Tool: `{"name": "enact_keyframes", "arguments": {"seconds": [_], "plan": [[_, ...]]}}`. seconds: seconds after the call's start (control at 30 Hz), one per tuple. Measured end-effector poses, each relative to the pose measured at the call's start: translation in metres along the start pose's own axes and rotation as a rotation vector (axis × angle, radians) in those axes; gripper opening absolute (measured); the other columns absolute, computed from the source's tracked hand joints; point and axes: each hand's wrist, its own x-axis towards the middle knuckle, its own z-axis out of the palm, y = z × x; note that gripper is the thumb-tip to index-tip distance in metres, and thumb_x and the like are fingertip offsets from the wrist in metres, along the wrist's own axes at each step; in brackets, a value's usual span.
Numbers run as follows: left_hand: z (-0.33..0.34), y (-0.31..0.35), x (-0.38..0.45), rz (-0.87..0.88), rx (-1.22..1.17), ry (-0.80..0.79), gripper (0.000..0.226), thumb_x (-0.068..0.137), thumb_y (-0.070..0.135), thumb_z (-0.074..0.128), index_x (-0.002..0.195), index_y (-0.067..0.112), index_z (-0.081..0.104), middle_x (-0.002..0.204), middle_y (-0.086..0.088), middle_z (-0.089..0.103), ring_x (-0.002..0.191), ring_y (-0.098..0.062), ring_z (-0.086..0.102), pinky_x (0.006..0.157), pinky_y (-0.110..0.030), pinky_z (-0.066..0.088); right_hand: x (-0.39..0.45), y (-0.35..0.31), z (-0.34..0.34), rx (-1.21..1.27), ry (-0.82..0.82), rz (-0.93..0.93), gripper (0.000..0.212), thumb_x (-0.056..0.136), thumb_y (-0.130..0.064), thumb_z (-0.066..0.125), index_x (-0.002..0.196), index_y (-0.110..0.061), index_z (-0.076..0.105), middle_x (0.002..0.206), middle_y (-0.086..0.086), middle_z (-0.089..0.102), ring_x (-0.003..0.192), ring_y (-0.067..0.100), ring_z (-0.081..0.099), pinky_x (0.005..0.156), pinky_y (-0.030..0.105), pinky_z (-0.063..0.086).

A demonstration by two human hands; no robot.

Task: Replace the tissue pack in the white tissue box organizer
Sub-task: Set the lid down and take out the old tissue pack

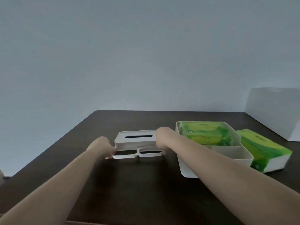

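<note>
The white lid (135, 141) of the tissue box organizer, with a dark slot on top and two open cut-outs along its near edge, sits on the dark table (129, 184). My left hand (101, 147) grips its left end and my right hand (162, 139) grips its right end. To the right stands the white organizer base (215, 166), open on top, with a green tissue pack (207, 133) in its far compartment. A second green tissue pack (266, 151) lies on the table just right of the base.
A pale grey box-like object (274, 112) stands at the back right corner against the wall. The table's left edge runs diagonally from the far middle to the near left.
</note>
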Motion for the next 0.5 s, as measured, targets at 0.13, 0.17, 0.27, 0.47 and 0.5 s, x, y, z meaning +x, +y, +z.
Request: {"name": "enact_keyframes", "arguments": {"seconds": [0.13, 0.17, 0.27, 0.47, 0.5], "plan": [[0.003, 0.002, 0.000, 0.009, 0.054, 0.019, 0.038, 0.081, 0.032, 0.051, 0.056, 0.010, 0.069, 0.055, 0.000, 0.068, 0.060, -0.018, 0.064, 0.056, -0.023, 0.046, -0.017, 0.005, -0.007, 0.193, 0.130, 0.021, 0.023, 0.089, -0.006, 0.045, 0.069, -0.008, 0.055, 0.059, 0.004, 0.048, 0.049, 0.017, 0.043, 0.049, 0.024, 0.037], [0.004, 0.003, 0.000, 0.007, 0.082, 0.042, 0.038, 0.081, 0.034, 0.050, 0.059, 0.010, 0.068, 0.057, 0.001, 0.068, 0.061, -0.018, 0.064, 0.056, -0.023, 0.045, -0.020, 0.010, -0.009, 0.235, 0.145, 0.009, 0.020, 0.089, -0.006, 0.046, 0.073, -0.008, 0.057, 0.060, 0.004, 0.048, 0.048, 0.016, 0.042, 0.045, 0.022, 0.035], [0.003, 0.011, -0.009, 0.010, 0.168, 0.184, 0.027, 0.082, 0.033, 0.050, 0.076, 0.011, 0.064, 0.072, 0.000, 0.064, 0.070, -0.021, 0.059, 0.057, -0.025, 0.040, -0.029, 0.024, -0.014, 0.471, 0.177, -0.044, 0.018, 0.087, -0.005, 0.053, 0.097, -0.001, 0.067, 0.074, 0.008, 0.064, 0.055, 0.019, 0.060, 0.048, 0.021, 0.049], [-0.002, 0.057, -0.027, 0.152, 0.131, 0.252, 0.017, 0.085, 0.029, 0.048, 0.089, 0.019, 0.061, 0.090, 0.002, 0.066, 0.086, -0.020, 0.061, 0.067, -0.029, 0.045, -0.054, 0.062, -0.025, 0.681, 0.365, -0.096, 0.032, 0.090, -0.012, 0.043, 0.099, 0.005, 0.069, 0.086, 0.020, 0.076, 0.072, 0.031, 0.076, 0.073, 0.037, 0.062], [-0.001, 0.067, -0.030, 0.180, 0.103, 0.235, 0.016, 0.086, 0.030, 0.049, 0.088, 0.020, 0.061, 0.091, 0.003, 0.066, 0.088, -0.020, 0.061, 0.070, -0.030, 0.047, -0.058, 0.072, -0.027, 0.688, 0.424, -0.086, 0.032, 0.088, -0.013, 0.044, 0.096, 0.005, 0.069, 0.085, 0.021, 0.076, 0.071, 0.032, 0.075, 0.072, 0.038, 0.062]]}}
